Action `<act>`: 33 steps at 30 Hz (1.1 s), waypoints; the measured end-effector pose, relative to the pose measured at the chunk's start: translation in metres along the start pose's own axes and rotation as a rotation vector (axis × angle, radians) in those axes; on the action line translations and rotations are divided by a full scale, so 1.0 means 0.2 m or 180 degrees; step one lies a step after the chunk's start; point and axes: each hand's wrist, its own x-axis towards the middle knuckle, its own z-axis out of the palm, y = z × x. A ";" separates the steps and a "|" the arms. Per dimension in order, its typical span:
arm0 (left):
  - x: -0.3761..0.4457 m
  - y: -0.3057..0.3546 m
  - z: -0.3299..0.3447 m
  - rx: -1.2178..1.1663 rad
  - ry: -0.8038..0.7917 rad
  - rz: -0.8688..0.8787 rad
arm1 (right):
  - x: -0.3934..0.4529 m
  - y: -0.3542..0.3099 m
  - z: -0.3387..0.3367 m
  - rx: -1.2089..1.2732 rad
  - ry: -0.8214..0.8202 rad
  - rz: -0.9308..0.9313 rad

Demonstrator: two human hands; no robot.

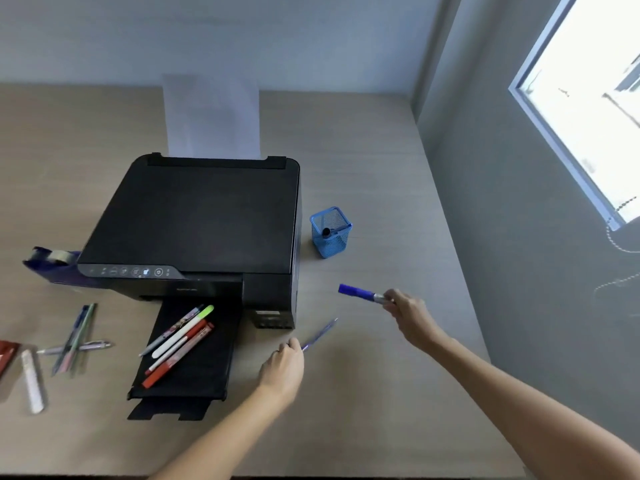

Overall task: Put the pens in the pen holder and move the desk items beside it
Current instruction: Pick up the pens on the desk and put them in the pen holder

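Note:
A blue mesh pen holder stands right of the black printer, with one dark pen inside it. My right hand grips a blue marker by its end, in the air below and right of the holder. My left hand pinches a thin purple pen that slants up to the right, low over the desk. Several pens and markers lie on the printer's output tray. Three more pens lie crossed on the desk at the left.
A tape dispenser sits left of the printer. A white ruler and a red item lie at the far left edge. A paper sheet stands in the printer's rear feed. A grey wall with a window bounds the desk on the right.

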 end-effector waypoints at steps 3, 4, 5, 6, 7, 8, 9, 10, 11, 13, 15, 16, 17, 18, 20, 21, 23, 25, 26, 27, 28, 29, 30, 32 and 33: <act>-0.14 0.08 -0.29 -0.0556 0.0392 0.0346 | 0.18 -0.09 -0.20 0.0443 0.0742 0.0422; -0.15 0.10 -0.41 -0.0534 0.0738 0.0370 | 0.24 -0.13 -0.25 0.0495 0.0865 0.0434; -0.15 0.11 -0.53 -0.0451 0.1111 0.0340 | 0.30 -0.17 -0.30 0.0510 0.0940 0.0409; -0.13 0.10 -0.64 -0.0403 0.1431 0.0314 | 0.37 -0.21 -0.32 0.0524 0.0970 0.0390; -0.09 0.09 -0.75 -0.0396 0.1667 0.0306 | 0.43 -0.25 -0.34 0.0537 0.0968 0.0377; -0.04 0.09 -0.86 -0.0449 0.1800 0.0281 | 0.48 -0.29 -0.34 0.0522 0.0950 0.0370; 0.02 0.08 -0.96 -0.0459 0.1892 0.0241 | 0.53 -0.33 -0.34 0.0478 0.0916 0.0369; 0.08 0.08 -1.04 -0.0430 0.1902 0.0158 | 0.58 -0.36 -0.34 0.0431 0.0862 0.0377; 0.15 0.09 -1.11 -0.0441 0.1856 0.0099 | 0.62 -0.40 -0.33 0.0357 0.0794 0.0385; 0.27 0.12 -1.17 -0.0396 0.1684 0.0039 | 0.67 -0.46 -0.32 0.0163 0.0645 0.0376; 0.39 0.15 -1.18 -0.0295 0.1464 0.0034 | 0.72 -0.49 -0.30 0.0073 0.0555 0.0368; 0.45 0.17 -1.17 -0.0260 0.1368 0.0046 | 0.74 -0.51 -0.29 0.0054 0.0514 0.0383; 0.49 0.17 -1.16 -0.0233 0.1291 0.0067 | 0.75 -0.52 -0.28 0.0041 0.0480 0.0394; 0.53 0.18 -1.15 -0.0196 0.1241 0.0104 | 0.77 -0.53 -0.27 0.0033 0.0446 0.0401; 0.60 0.18 -1.12 -0.0127 0.1176 0.0165 | 0.80 -0.54 -0.24 -0.0034 0.0360 0.0401; 0.62 0.18 -1.11 -0.0078 0.1129 0.0176 | 0.80 -0.54 -0.24 -0.0098 0.0316 0.0390; 0.65 0.18 -1.08 -0.0030 0.1053 0.0207 | 0.80 -0.53 -0.23 -0.0167 0.0254 0.0392; 0.65 0.17 -1.07 -0.0092 0.1039 0.0212 | 0.78 -0.51 -0.24 -0.0119 0.0249 0.0415; 0.65 0.17 -1.07 -0.0183 0.1045 0.0225 | 0.78 -0.51 -0.25 -0.0094 0.0283 0.0426; 0.64 0.16 -1.07 -0.0320 0.1071 0.0242 | 0.77 -0.51 -0.27 -0.0049 0.0329 0.0428; 0.63 0.14 -1.08 -0.0533 0.1130 0.0256 | 0.77 -0.52 -0.29 0.0005 0.0382 0.0423; 0.63 0.12 -1.09 -0.0801 0.1189 0.0269 | 0.77 -0.53 -0.32 0.0072 0.0448 0.0410; 0.60 0.09 -1.09 -0.1090 0.1227 0.0281 | 0.76 -0.55 -0.35 0.0131 0.0494 0.0382; 0.52 0.00 -1.13 -0.1602 0.1343 0.0337 | 0.75 -0.63 -0.39 0.0240 0.0559 0.0332; 0.46 -0.07 -1.15 -0.1790 0.1426 0.0339 | 0.75 -0.69 -0.41 0.0317 0.0592 0.0291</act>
